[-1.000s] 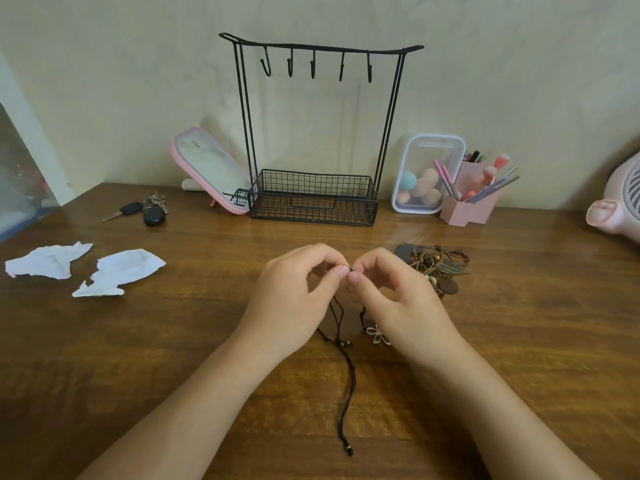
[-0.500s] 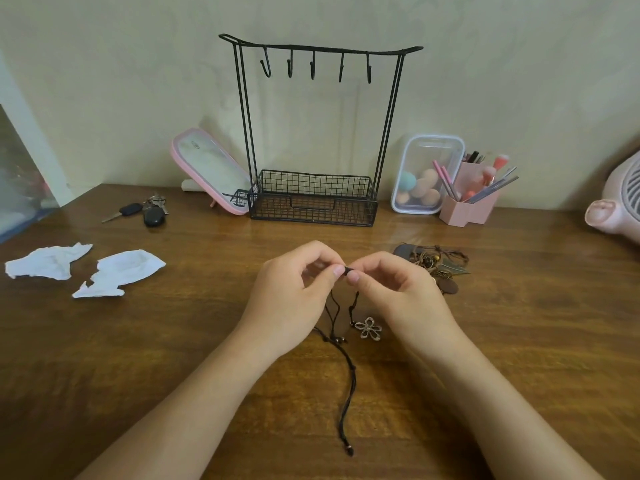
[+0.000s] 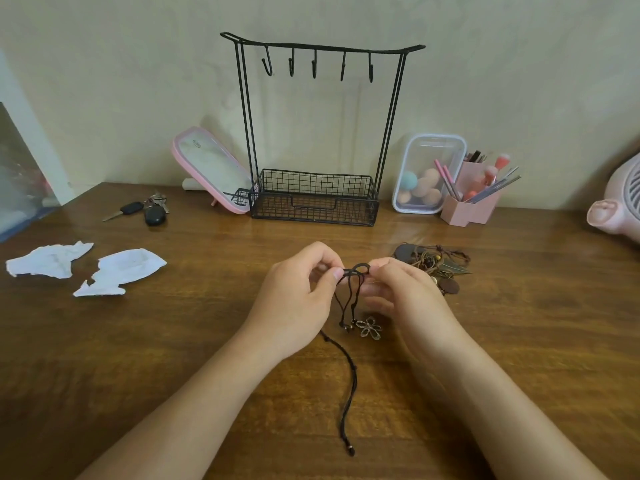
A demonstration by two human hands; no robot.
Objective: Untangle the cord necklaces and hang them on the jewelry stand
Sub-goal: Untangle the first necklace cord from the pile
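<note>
A black cord necklace (image 3: 350, 382) with a metal flower pendant (image 3: 370, 328) hangs between my hands, its long tail trailing on the wooden table toward me. My left hand (image 3: 294, 299) pinches one side of the cord's small top loop. My right hand (image 3: 405, 296) pinches the other side. A tangled pile of other cord necklaces (image 3: 433, 265) with brown pendants lies just right of my right hand. The black wire jewelry stand (image 3: 315, 199) with several bare hooks stands at the back against the wall.
A pink mirror (image 3: 211, 171) leans left of the stand, with keys (image 3: 145, 211) further left. Two torn white papers (image 3: 86, 268) lie at left. A clear box of sponges (image 3: 427, 174), a pink brush holder (image 3: 474, 199) and a pink fan (image 3: 620, 206) sit at right.
My hands have drawn slightly apart, exposing a small loop of cord between the fingertips. The flower pendant has come out from under my right hand.
</note>
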